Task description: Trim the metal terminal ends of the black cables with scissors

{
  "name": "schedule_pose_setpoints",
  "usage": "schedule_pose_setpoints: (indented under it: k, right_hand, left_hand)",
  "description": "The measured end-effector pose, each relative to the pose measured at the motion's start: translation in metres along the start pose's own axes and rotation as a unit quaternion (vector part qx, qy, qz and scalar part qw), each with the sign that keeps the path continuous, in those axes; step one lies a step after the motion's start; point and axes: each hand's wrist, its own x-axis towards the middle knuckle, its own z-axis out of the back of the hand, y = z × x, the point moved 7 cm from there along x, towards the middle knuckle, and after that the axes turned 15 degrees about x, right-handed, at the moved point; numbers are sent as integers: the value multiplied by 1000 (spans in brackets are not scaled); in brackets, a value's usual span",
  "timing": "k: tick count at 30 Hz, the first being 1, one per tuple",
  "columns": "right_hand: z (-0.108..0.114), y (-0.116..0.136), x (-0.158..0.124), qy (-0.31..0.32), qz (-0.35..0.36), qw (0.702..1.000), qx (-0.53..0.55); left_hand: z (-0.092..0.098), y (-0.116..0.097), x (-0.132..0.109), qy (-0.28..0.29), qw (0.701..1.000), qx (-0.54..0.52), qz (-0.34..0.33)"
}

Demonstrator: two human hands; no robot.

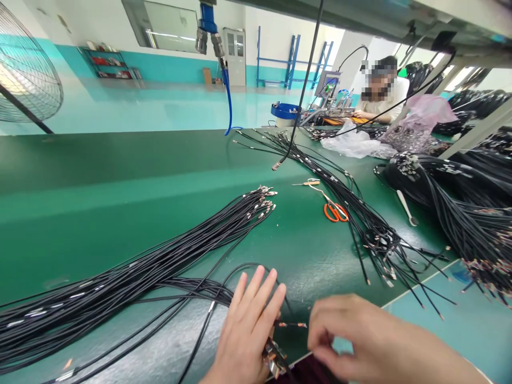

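Note:
My left hand [250, 325] lies flat at the front of the table with its fingers stretched out, over the ends of a few black cables [200, 288]. Beneath its palm edge shows a cluster of metal connectors [276, 357]; the thumb is hidden. A thin stripped cable end with orange-red wires [294, 324] sticks out from under it to the right. Just beyond that tip is my right hand [352, 330], its fingers curled and thumb bent in toward them. Whatever is between those fingertips, if anything, cannot be made out.
A long bundle of black cables [160, 261] lies at left. Another cable bundle [340, 186], orange-handled scissors [336, 212], a pick with a wooden handle [311, 183] and a white brush [406, 207] lie at right. A black cord [306, 80] hangs overhead. A co-worker [384, 90] sits behind.

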Motion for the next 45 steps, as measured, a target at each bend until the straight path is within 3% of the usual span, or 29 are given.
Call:
schedule_pose_setpoints:
  k: [2, 4, 6, 8, 10, 13, 16, 19, 24, 30, 33, 37, 42, 45]
  right_hand:
    - [-2, 17, -4, 45, 21, 996, 74]
    - [10, 15, 2, 40, 31, 986, 158]
    - [27, -7, 19, 20, 16, 970, 242]
    - [49, -46, 47, -24, -25, 954, 297]
    - [84, -92, 76, -178, -76, 960, 203]
    - [110, -145, 117, -286, -117, 943, 125]
    - [116, -175, 148, -312, -127, 938, 79]
    - [113, -185, 164, -307, -117, 942, 73]
    - [108, -180, 139, -304, -101, 935, 152]
    - [90, -146, 48, -329, -34, 893, 306]
    - [76, -123, 13, -339, 21, 872, 351]
    - [60, -100, -9, -331, 92, 858, 382]
    - [41, -65, -24, -267, 182, 869, 376]
    - [26, -52, -36, -203, 176, 893, 362]
  left_hand:
    - [-2, -2, 0, 5, 999, -21, -24]
    - [-4, -4, -1, 9, 997, -58, -45]
    - [-4, -4, -2, 18, 996, -76, -47]
    - [-5, -4, -3, 27, 997, -68, -35]
    - [-2, -6, -2, 18, 997, -60, -33]
    - [0, -8, 0, -5, 998, -60, -36]
    - [0, -10, 1, -21, 997, -59, -33]
    - [0, -9, 0, -35, 998, -44, -19]
    - [-7, -9, -4, -3, 998, -61, -1]
    - [-9, -3, -4, 22, 996, -87, 18]
    - [1, 1, -1, -35, 998, -57, 23]
    - [13, 3, 3, -119, 992, -4, 36]
    - [12, 2, 11, -108, 993, 27, 26]
    - [7, -3, 13, -61, 998, 0, -20]
